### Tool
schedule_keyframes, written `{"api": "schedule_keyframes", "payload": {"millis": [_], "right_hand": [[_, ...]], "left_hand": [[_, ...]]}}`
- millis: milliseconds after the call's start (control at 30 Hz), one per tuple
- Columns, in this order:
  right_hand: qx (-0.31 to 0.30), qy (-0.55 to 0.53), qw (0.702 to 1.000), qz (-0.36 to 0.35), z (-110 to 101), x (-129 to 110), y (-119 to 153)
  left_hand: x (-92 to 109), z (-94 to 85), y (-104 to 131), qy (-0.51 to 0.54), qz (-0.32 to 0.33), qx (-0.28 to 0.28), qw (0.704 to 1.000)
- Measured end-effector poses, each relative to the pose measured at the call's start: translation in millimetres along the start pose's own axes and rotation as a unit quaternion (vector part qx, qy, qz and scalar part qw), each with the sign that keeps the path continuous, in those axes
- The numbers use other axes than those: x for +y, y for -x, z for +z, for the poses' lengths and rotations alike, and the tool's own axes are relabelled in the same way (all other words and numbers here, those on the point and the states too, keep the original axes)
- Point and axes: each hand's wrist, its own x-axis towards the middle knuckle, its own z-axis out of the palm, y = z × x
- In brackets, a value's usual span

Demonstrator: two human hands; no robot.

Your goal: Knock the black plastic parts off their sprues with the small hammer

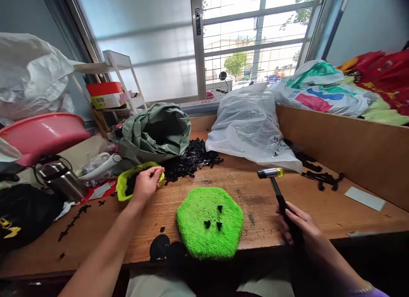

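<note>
My right hand (298,224) is wrapped round the black handle of a small two-faced hammer (271,173), raised over the table's right side. Its head is metal with one black and one yellow face. On the left, my left hand (147,182) is closed in a pinch over the yellow-green basket (121,190); what the fingers hold, if anything, is hidden. Black pieces lie inside that basket. Between my hands sits a bright green fuzzy hexagonal cushion (204,239), with three small black parts (219,226) on top of it.
Behind the basket stands an open grey-green sack (131,133), beside a heap of black parts (194,158). A white plastic bag (246,131) lies at the back. Further left are a steel flask (64,182) and a pink basin (47,133). A wooden board (345,152) edges the right.
</note>
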Motion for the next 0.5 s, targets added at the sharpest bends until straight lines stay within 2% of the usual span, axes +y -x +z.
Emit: {"api": "schedule_keyframes", "payload": {"millis": [100, 133, 200, 267, 333, 500], "right_hand": [[-0.01, -0.003, 1.0, 0.0, 0, 1, 3], [-0.014, -0.004, 1.0, -0.002, -1, 2, 3], [-0.02, -0.004, 1.0, -0.006, -4, 5, 2], [-0.022, -0.004, 1.0, -0.011, -7, 9, 0], [-0.022, -0.004, 1.0, -0.018, -8, 10, -2], [-0.021, -0.002, 0.999, -0.031, -3, 7, 2]], "left_hand": [[34, 33.7, 45, 0.069, 0.104, -0.078, 0.989], [44, 42.5, 59, 0.058, 0.143, -0.108, 0.982], [60, 54.8, 78, -0.012, 0.168, -0.161, 0.972], [68, 60.6, 89, -0.082, 0.162, -0.185, 0.966], [70, 61.7, 93, -0.109, 0.165, -0.186, 0.962], [67, 62.6, 95, -0.047, 0.222, -0.219, 0.949]]}}
